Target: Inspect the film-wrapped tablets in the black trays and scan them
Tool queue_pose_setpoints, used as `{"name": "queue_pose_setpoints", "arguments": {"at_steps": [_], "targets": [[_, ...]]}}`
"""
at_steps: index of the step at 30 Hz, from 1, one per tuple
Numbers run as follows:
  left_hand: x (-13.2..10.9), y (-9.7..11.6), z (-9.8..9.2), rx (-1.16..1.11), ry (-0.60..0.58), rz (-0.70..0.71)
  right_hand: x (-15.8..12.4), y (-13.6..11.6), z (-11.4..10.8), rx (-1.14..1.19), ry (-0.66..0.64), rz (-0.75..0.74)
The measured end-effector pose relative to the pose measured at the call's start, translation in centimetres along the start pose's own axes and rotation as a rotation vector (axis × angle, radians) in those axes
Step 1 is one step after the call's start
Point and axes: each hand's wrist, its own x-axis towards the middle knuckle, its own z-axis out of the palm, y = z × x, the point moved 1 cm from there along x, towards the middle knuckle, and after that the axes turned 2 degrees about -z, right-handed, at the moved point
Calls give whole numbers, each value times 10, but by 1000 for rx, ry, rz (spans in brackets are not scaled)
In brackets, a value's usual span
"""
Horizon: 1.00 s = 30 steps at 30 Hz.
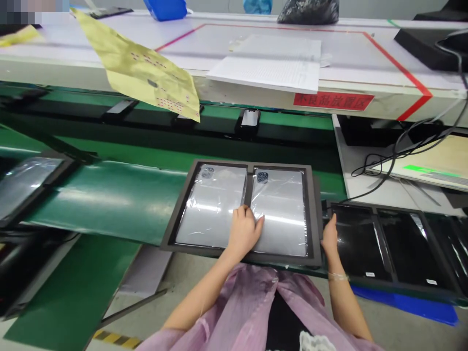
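A dark grey foam tray lies in front of me, with two silver tablets in its two compartments, camera side up and under clear film. My left hand is at the divider, its fingers curled over the inner edge of the left tablet. Its thumb points toward the right tablet; the fingertips are partly hidden. At the tray's right side, my right hand grips the rim, thumb raised and the other fingers mostly hidden.
Another tray with black-screened tablets stands to the right, beside black cables. A green belt runs left. Behind is a white shelf with papers, a yellow sheet and a red label. A film-covered tablet lies far left.
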Motion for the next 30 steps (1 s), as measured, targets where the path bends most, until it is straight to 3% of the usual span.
{"name": "queue_pose_setpoints", "arguments": {"at_steps": [4,7,10,13,15,17,19,21,25,28,30], "targets": [[12,10,5,-508,-34,-402,-37,-36,-27,65,343,-115],[19,15,1,-707,-178,-480,-59,-71,-35,342,442,-241],[28,22,-10,-1068,-343,-471,-61,-102,-29,470,298,-327],[33,29,-33,-1341,-347,-476,-56,-127,-25,438,115,-333],[30,33,-55,-1442,-382,-461,-60,-143,-27,476,-35,-263],[23,35,-78,-1502,-470,-373,-73,-160,-34,569,-158,-178],[18,35,-100,-1479,-495,-214,-92,-179,-43,643,-166,-175],[18,32,-117,-1376,-333,-68,-109,-195,-49,677,-84,-254],[35,29,-141,-1117,249,41,-123,-211,-48,667,29,-364],[47,34,-155,-898,427,125,-117,-210,-42,656,65,-372],[42,39,-163,-664,573,234,-113,-206,-41,636,67,-397]]}}
